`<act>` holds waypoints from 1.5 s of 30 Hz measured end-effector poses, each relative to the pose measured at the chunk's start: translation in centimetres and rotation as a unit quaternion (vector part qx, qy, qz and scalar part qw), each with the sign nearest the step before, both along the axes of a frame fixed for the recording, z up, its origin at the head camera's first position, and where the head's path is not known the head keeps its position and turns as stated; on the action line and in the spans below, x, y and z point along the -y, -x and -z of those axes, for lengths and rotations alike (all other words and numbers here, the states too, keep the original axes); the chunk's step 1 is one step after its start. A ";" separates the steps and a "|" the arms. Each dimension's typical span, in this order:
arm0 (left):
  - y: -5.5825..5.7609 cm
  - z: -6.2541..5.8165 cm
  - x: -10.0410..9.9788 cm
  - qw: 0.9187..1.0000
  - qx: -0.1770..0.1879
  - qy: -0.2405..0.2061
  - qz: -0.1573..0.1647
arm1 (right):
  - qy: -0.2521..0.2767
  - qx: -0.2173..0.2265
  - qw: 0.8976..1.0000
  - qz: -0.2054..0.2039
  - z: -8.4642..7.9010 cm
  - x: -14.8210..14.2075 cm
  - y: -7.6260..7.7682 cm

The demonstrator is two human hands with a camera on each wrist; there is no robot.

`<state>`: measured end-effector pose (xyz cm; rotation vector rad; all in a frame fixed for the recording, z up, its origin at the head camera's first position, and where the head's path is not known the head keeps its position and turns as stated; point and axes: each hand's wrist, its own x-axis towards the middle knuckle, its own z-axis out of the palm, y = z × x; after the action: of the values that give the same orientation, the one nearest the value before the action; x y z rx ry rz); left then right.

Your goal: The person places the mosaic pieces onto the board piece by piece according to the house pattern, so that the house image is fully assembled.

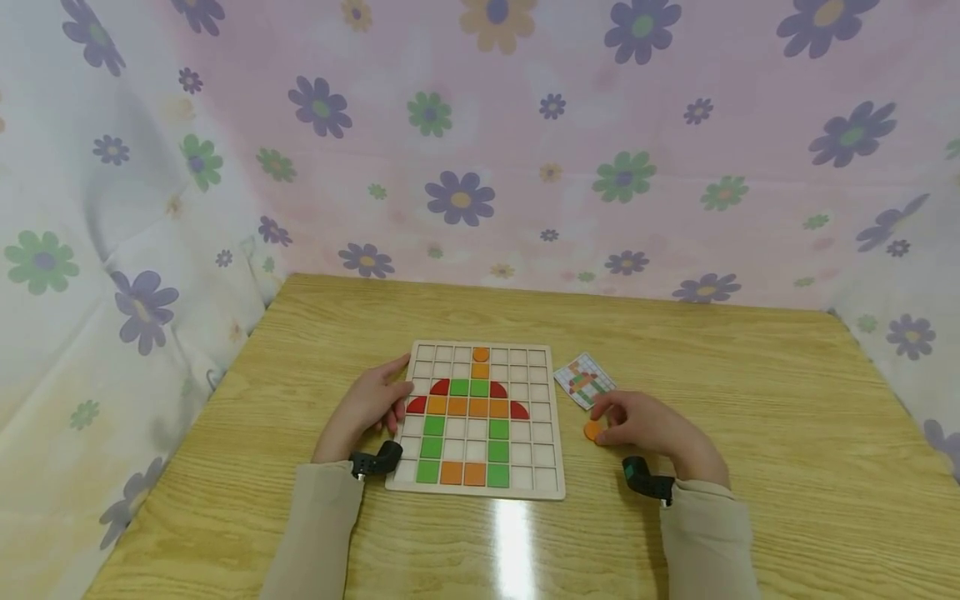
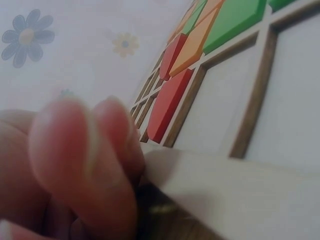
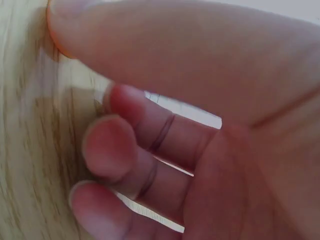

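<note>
My right hand (image 1: 648,425) rests on the counter (image 1: 750,400) just right of the board (image 1: 551,492), its grip curled and pinching an orange disc (image 1: 592,430) at the fingertips. The disc sits at the left end of that hand, low against the wood, between the board's right edge and my knuckles. From the right wrist view only a sliver of orange (image 3: 52,40) shows behind one fingertip, with the other fingers (image 3: 107,147) bent beneath.

My left hand (image 1: 371,404) lies at the board's left edge, fingers laid loosely against the frame near a red piece (image 1: 416,406); in the left wrist view the fingertips (image 2: 65,145) touch the pale rim (image 2: 240,185).

The board holds a figure of green, orange and red tiles. A small pattern card (image 1: 583,380) lies just beyond my right hand, close to the board's right side.

The counter is light wood with a streak of glare at its near edge. Pink and white cloth (image 1: 480,150) printed with flowers hangs behind and on both sides.
</note>
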<state>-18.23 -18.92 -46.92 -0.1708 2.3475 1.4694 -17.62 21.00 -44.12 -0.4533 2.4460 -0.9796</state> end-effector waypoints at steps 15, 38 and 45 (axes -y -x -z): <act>0.0 0.0 0.1 1.000 -0.003 0.005 -0.001 | 0.009 0.020 0.999 -0.027 -0.1 0.7 0.0; 0.1 0.2 0.0 1.000 0.004 -0.009 -0.013 | -0.008 -0.002 1.000 -0.015 -0.2 0.8 -0.1; 0.0 0.2 0.0 1.000 0.001 0.002 -0.009 | -0.011 -0.015 0.999 0.030 0.1 2.1 0.5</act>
<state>-18.27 -18.89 -47.09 -0.1962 2.3527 1.4731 -18.10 18.86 -44.18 -0.3917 2.5081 -0.9763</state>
